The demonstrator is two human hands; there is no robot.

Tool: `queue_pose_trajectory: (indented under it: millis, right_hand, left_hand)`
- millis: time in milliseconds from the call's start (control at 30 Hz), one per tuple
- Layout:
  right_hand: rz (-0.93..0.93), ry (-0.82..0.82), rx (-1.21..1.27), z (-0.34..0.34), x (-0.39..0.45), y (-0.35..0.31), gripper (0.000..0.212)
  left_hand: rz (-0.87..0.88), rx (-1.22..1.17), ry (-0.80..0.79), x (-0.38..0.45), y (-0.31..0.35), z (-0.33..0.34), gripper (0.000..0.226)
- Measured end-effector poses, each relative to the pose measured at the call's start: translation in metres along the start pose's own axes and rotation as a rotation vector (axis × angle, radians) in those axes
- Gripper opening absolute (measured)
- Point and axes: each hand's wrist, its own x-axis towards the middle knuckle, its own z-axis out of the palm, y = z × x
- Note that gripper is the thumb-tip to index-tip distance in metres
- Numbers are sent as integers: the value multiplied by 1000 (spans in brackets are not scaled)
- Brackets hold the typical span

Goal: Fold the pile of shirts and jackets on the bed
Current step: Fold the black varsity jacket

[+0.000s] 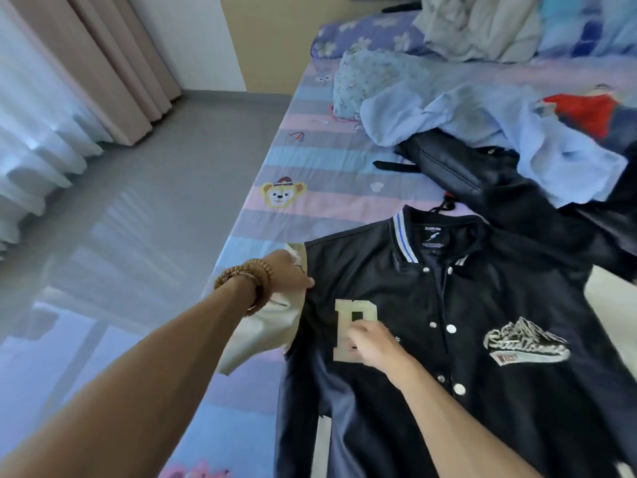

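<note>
A black varsity jacket [465, 339] lies front side up on the near right part of the bed [310, 160], collar toward the far side, snaps closed down the front. A cream letter patch [344, 329] sits on its left chest panel; an embroidered mountain patch [525, 341] sits on the right panel. The jacket's cream sleeve [269, 326] hangs at the left edge of the bed.

The left hand [286, 270] grips the cream sleeve at the shoulder seam, fingers curled into the fabric. A beaded bracelet [248, 279] circles that wrist. The right hand [374, 343] rests on the letter patch; the hand is blurred, and whether its fingers lie flat or pinch the cloth cannot be told. The two hands are apart, on the same side of the jacket.

Beyond the jacket, a black leather jacket [458, 170] lies crumpled, touching the collar area. A light blue shirt [482, 122] is heaped over it, farther right. A patterned pillow [362, 81] lies on the far part of the bed. Curtains [69, 81] hang at far left above a grey floor [155, 201].
</note>
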Motion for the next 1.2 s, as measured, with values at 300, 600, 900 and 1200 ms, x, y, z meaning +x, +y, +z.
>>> queue_pose_trajectory:
  millis: [300, 600, 900, 1200]
  right_hand:
    - [2, 521, -11, -81, -33, 59, 24]
    - [-365, 248, -782, 20, 25, 102, 64]
    - [-99, 660, 395, -65, -6, 107, 28]
    - [418, 892, 973, -103, -35, 168, 35]
  left_hand:
    - [-1, 222, 193, -38, 28, 106, 41]
    - [-43, 112, 48, -26, -70, 146, 70]
    - [-230, 175, 260, 2, -62, 169, 37]
    - [-94, 327, 238, -2, -75, 158, 60]
